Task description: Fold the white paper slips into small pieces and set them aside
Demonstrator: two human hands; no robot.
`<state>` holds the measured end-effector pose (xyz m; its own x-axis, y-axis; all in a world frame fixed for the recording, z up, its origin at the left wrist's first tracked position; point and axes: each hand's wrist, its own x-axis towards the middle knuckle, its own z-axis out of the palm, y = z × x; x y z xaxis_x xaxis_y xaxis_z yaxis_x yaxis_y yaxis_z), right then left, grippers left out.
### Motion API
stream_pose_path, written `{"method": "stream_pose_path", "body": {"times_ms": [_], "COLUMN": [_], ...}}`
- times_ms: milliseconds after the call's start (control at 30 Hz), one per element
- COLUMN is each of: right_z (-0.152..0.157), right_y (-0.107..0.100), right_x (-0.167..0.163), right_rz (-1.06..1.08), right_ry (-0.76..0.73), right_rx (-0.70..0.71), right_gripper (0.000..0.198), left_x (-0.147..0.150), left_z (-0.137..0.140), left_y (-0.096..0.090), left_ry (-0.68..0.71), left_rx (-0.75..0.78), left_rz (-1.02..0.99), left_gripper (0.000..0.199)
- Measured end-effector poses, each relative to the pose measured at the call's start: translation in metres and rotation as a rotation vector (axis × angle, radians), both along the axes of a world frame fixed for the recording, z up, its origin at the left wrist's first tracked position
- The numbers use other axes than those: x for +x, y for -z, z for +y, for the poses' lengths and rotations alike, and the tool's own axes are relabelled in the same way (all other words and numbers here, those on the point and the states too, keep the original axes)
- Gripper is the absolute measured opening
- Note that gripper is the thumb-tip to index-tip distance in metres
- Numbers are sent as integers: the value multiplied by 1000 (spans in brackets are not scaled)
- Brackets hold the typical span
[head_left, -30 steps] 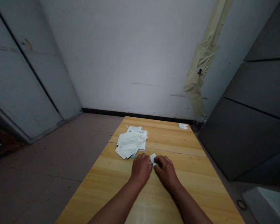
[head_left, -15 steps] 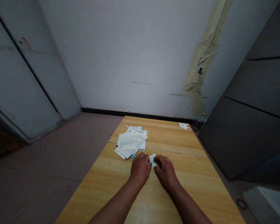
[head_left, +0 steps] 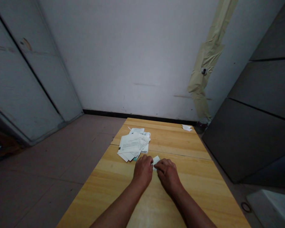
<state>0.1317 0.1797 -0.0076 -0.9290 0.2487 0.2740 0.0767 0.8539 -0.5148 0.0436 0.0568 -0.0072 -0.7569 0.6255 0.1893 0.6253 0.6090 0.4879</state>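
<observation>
A small piece of white paper lies between my two hands at the middle of the wooden table. My left hand is closed, its thumb and fingers pinching the paper's left side. From the right, my right hand reaches over the paper with its fingers pressed together on it. The fingers hide the paper's lower part, so its folds do not show clearly. Just beyond my left hand is a pile of printed paper sheets, stacked unevenly.
Small white paper pieces rest at the table's far right corner. A white wall stands behind the table. Grey panels rise on the right, and a white box sits on the floor there.
My right hand's fingers have moved slightly left over the small paper, closer to my left hand. My left hand stays almost where it was.
</observation>
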Motion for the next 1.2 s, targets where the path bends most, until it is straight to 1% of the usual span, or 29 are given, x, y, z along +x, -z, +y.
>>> {"method": "stream_pose_path", "body": {"times_ms": [200, 267, 333, 400, 500, 600, 700, 867, 1033, 1200], "right_z": [-2, -2, -3, -3, -3, -2, -2, -6, -14, -21], "right_y": [-2, -2, -3, -2, -1, 1, 1, -4, -12, -15], "right_x": [0, 0, 0, 0, 0, 0, 1, 0, -8, -17], "right_rz": [-17, -21, -20, -18, -9, 6, 4, -21, -67, -114], "right_ry": [11, 12, 9, 11, 10, 2, 5, 39, 162, 259], "right_rx": [26, 29, 29, 23, 17, 22, 22, 16, 4, 28], "right_gripper": [34, 34, 34, 34, 33, 34, 33, 29, 11, 6], "left_x": [-11, -11, -6, 2, 13, 16, 13, 10, 11, 12], "left_z": [-9, -15, -23, -29, -35, -39, -42, -46, -45, -45], "left_y": [9, 10, 9, 7, 1, -5, -10, -9, -5, -2], "left_ry": [54, 100, 185, 231, 230, 227, 238, 256, 240, 226], "left_rx": [154, 202, 220, 170, 26, -111, -177, -193, -170, -133], "left_rz": [-49, -34, 10, 95, 204, 245, 266, 263, 286, 290], "left_gripper": [27, 28, 27, 28, 26, 22, 21, 22, 22, 25]}}
